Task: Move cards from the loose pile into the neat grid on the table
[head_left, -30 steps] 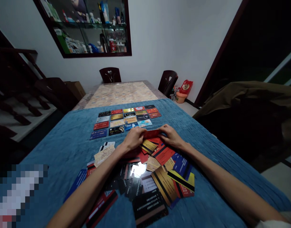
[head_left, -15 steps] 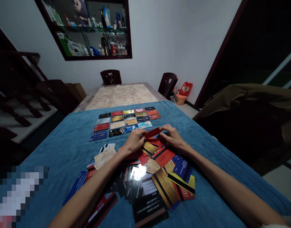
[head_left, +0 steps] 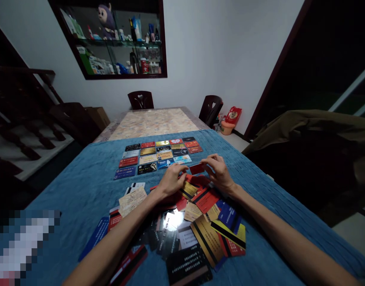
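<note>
My right hand (head_left: 218, 174) pinches a dark red card (head_left: 196, 169) by its right end, above the far edge of a loose heap of cards. My left hand (head_left: 172, 179) is just left of that card, thumb and forefinger apart, with nothing seen between them. Under my hands lie red cards, a gold card (head_left: 189, 190) and a red card with a black stripe (head_left: 206, 199). Closer to me are a larger gold card (head_left: 208, 238) and a black card (head_left: 188, 264). Beyond my hands, rows of cards lie face up, including a blue card (head_left: 124, 172).
A blue cloth (head_left: 69, 186) covers the near part of the table; the patterned tabletop (head_left: 152, 121) shows beyond it. Dark chairs (head_left: 140, 100) stand at the far end. Left of the heap lie a cream card (head_left: 132, 200) and a blue card (head_left: 95, 236).
My left fingers have come off the red card, which now stays in my right hand alone and is turned slightly. The view has shifted a little.
</note>
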